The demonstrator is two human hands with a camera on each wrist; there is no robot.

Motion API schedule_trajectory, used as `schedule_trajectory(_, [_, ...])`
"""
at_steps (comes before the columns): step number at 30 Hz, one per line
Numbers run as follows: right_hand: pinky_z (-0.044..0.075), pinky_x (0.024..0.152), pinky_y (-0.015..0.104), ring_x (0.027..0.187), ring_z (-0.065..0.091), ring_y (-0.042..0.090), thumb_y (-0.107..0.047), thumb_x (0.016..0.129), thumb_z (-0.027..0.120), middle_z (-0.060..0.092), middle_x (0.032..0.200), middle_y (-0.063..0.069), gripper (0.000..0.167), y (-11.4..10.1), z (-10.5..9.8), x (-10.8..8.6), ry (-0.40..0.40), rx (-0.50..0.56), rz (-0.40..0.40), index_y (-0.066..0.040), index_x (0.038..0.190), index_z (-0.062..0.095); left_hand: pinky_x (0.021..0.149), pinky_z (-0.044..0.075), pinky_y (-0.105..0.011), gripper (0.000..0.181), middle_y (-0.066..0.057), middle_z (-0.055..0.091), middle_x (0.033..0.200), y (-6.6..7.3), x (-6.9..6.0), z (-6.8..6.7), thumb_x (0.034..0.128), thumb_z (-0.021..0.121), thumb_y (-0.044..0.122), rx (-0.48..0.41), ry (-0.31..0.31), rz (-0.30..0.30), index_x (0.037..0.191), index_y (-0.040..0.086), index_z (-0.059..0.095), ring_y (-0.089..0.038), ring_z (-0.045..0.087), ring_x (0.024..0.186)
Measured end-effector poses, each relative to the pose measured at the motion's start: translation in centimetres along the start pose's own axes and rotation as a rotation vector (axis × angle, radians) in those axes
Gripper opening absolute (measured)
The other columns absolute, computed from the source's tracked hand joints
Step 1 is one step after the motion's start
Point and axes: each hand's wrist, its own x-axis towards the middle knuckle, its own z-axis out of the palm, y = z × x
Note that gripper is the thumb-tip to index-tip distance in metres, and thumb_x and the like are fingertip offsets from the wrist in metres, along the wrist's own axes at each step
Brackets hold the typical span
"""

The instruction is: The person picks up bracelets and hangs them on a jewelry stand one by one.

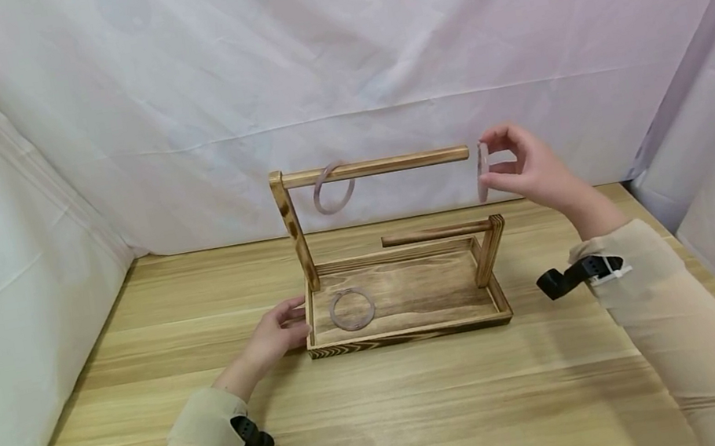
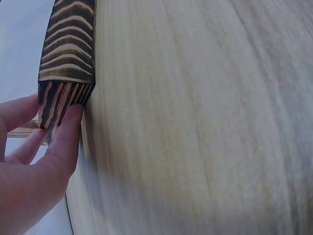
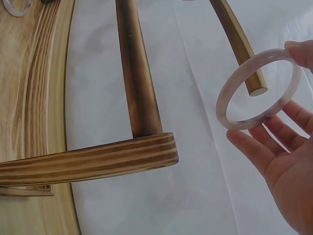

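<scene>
A pale translucent bangle (image 3: 227, 100) is pinched between the thumb and fingers of my right hand (image 1: 528, 165). It stands on edge just off the free end of the upper wooden bar (image 1: 404, 162); in the right wrist view the bar's tip shows through the ring. Another bangle (image 1: 316, 194) hangs on that bar near its post. A third bangle (image 1: 356, 328) lies flat in the stand's wooden tray (image 1: 413, 336). My left hand (image 1: 279, 331) grips the tray's left end; in the left wrist view its fingertips (image 2: 73, 112) touch the dark-striped corner, some partly hidden.
A shorter, lower bar (image 1: 434, 233) reaches left from the right post (image 1: 492, 251). The stand sits on a wood-grain table (image 1: 400, 423). White cloth (image 1: 333, 44) hangs behind and at both sides. A black camera mount is strapped to each wrist.
</scene>
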Motion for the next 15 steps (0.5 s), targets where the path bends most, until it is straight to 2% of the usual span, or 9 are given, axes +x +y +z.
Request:
schedule_trajectory(8, [0.047,0.083,0.006,0.102,0.05,0.001,0.001,0.086,0.061,0.045,0.114,0.002,0.046,0.2,-0.21,0.39,-0.005,-0.05,0.031,-0.001,0.129,0.042,0.094,0.052,-0.038,0.057,-0.032,0.037,0.139,-0.06,0.09,-0.05,0.0927,0.049,-0.002,-0.004,-0.003,-0.004,0.144,-0.004,0.026,-0.044,0.042,0.127])
schedule_trajectory(15, [0.048,0.083,0.007,0.1,0.052,-0.001,0.0,0.087,0.061,0.046,0.11,-0.007,0.045,0.16,-0.39,0.73,0.002,-0.047,0.023,-0.001,0.128,0.043,0.093,0.053,-0.038,0.056,-0.033,0.037,0.138,-0.06,0.05,-0.02,0.0925,0.049,-0.002,0.006,0.002,0.006,0.144,-0.006,0.027,-0.044,0.044,0.125])
